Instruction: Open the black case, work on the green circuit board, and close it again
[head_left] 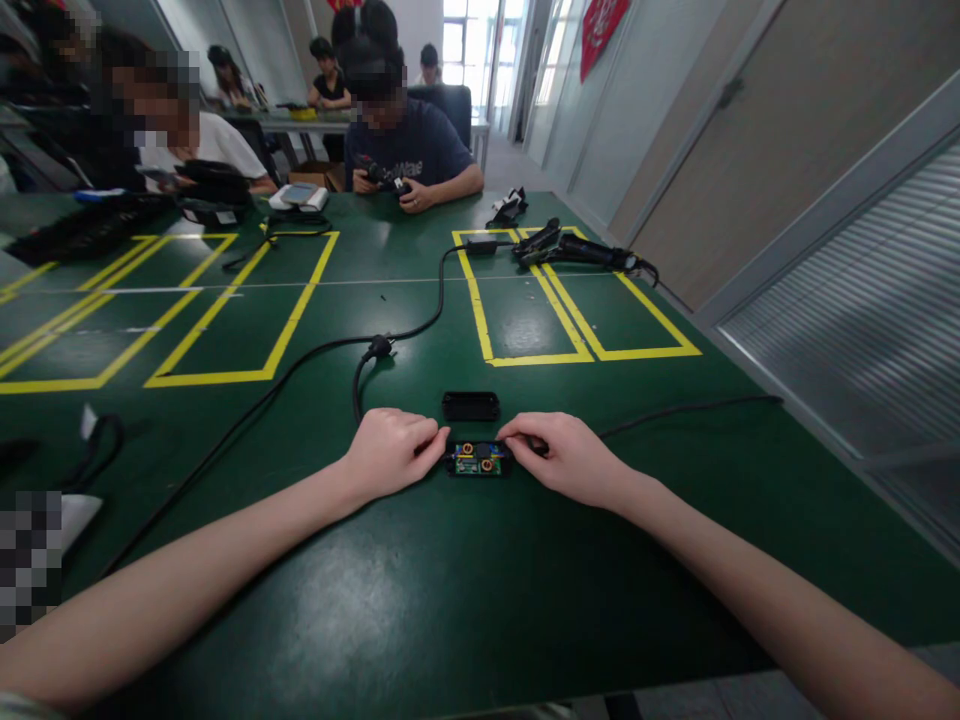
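Note:
An opened adapter [478, 459] lies on the green table between my hands, its circuit board with copper coils facing up in a black casing. My left hand [394, 452] is closed at the adapter's left end, where a black cable enters. At the right end my right hand [559, 455] pinches the other cable [690, 407], which runs off to the right. Just behind the adapter sits a black cover [470, 405], its hollow side up. A plug [381, 347] rests behind my left hand, on the cable that curves down toward it.
A long black cord [300, 362] crosses the table to a small box [481, 244]. Black cables [570, 248] lie bundled at the back right, near yellow tape outlines [540, 359]. A person [420, 150] sits opposite holding a dark object; others sit further left and behind.

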